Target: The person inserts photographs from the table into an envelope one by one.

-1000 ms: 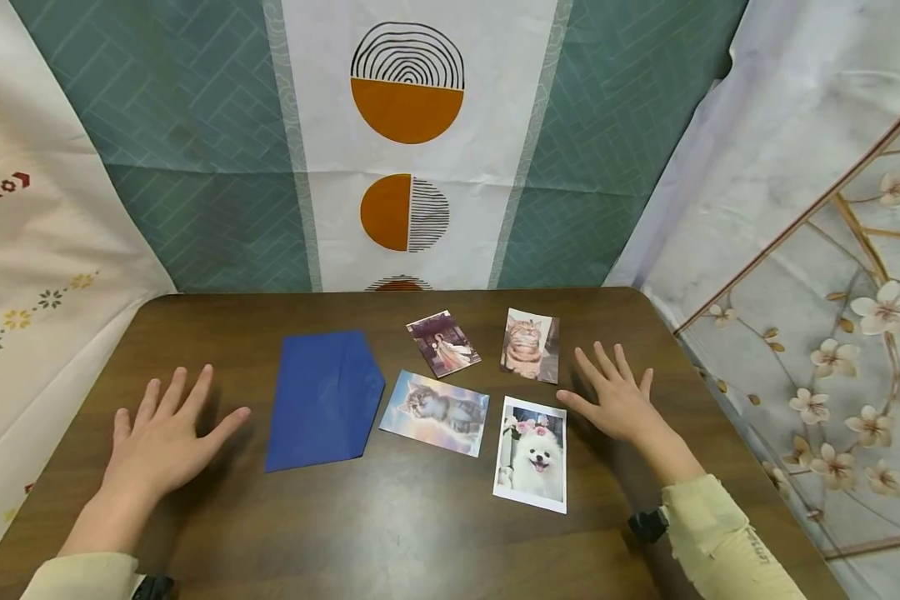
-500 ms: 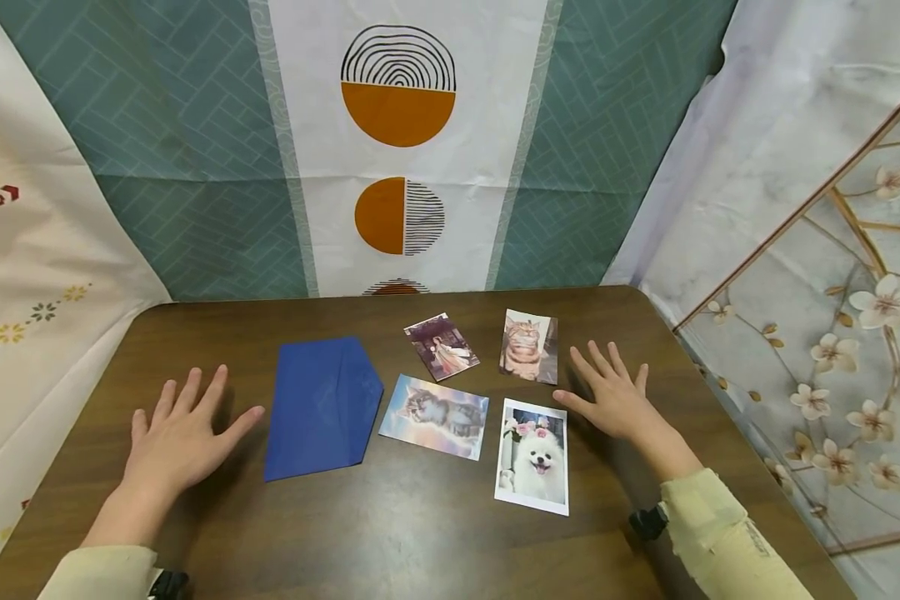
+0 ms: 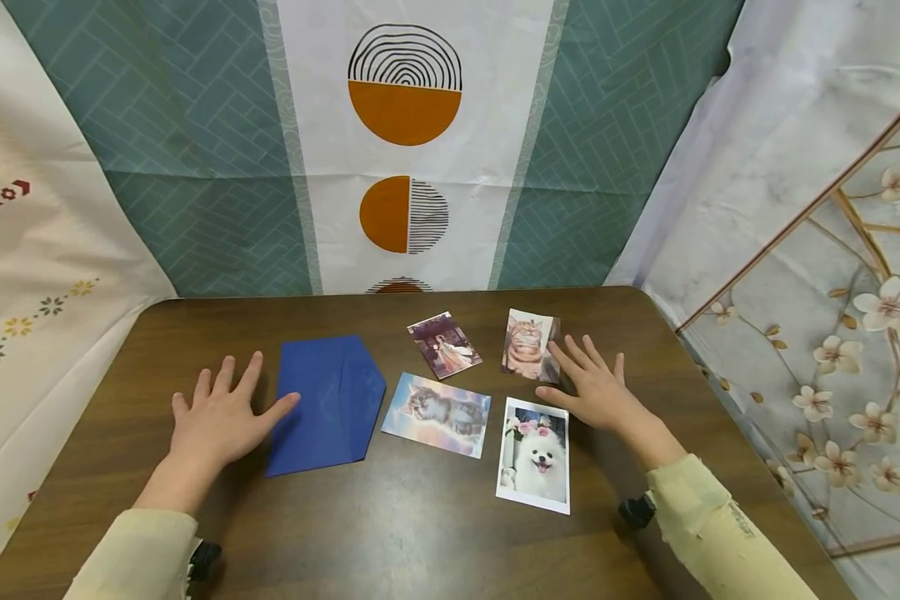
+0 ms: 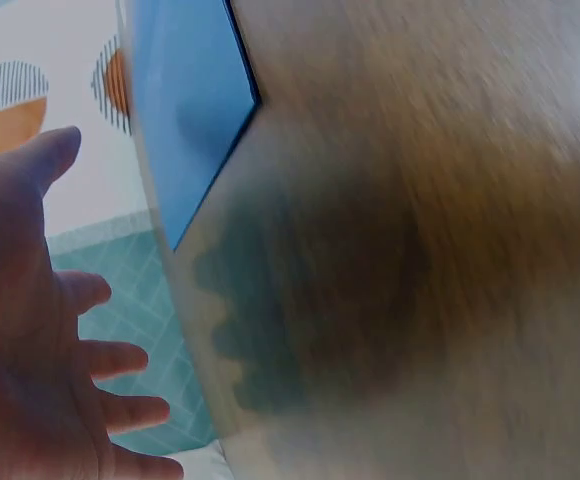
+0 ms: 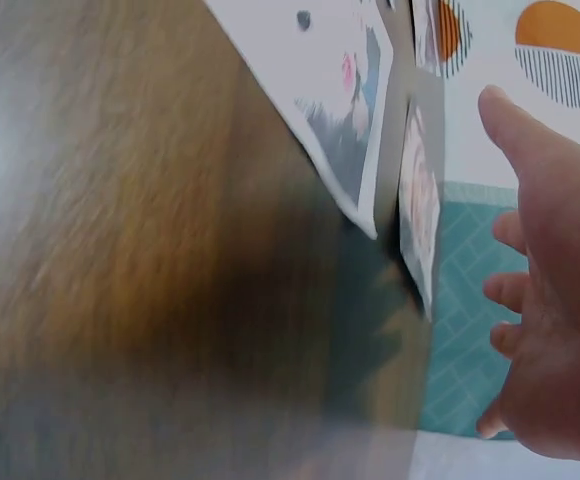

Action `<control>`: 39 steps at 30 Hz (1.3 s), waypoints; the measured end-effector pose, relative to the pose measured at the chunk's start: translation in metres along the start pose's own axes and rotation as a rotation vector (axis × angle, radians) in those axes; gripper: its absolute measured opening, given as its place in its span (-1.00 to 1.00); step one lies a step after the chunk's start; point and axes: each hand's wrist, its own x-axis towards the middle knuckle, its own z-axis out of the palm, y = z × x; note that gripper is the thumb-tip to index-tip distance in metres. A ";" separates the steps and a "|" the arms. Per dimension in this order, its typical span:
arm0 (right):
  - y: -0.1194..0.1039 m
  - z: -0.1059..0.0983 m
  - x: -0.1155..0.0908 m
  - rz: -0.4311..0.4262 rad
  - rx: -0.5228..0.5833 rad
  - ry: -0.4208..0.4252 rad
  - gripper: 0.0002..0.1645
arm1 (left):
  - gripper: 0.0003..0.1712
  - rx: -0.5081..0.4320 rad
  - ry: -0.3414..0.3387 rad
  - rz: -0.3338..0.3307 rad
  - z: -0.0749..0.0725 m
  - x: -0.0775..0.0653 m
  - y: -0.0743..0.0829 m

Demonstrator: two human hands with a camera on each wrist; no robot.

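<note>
When viewed from the head, shows the left hand (image 3: 217, 421) hovering just left of the envelope (image 3: 326, 408), empty, fingers spread, with thumb tip over its left edge. Just right of the envelope, shows the kitten card (image 3: 438, 414); right of its far end, the purple photo (image 3: 445, 346); well right, the cat photo (image 3: 527, 343) and, nearer, the dog photo (image 3: 536, 462). Farther right of the envelope, presents the right hand (image 3: 600, 392), also spread and empty, with a fingertip over the cat photo's right edge. Beneath the envelope, shows a brown table (image 3: 390, 533); behind it, a teal-and-white hanging (image 3: 217, 208); well left, a cream cloth (image 3: 37, 242); well right, a flowered cloth (image 3: 817, 333). Cuts off both sleeves (image 3: 131, 558) below.

From the left wrist, shows the fingers clear of the envelope, with a blurred shadow (image 4: 300, 300) on the table. Cuts off hand and envelope.

From the right wrist, shows the hand raised clear of the cat photo, itself nearly edge-on. Cuts off the dog photo and blurs its print.
</note>
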 end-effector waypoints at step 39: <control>-0.076 0.027 0.049 -0.354 0.055 -0.111 0.00 | 0.31 0.133 0.074 0.072 0.045 0.003 0.058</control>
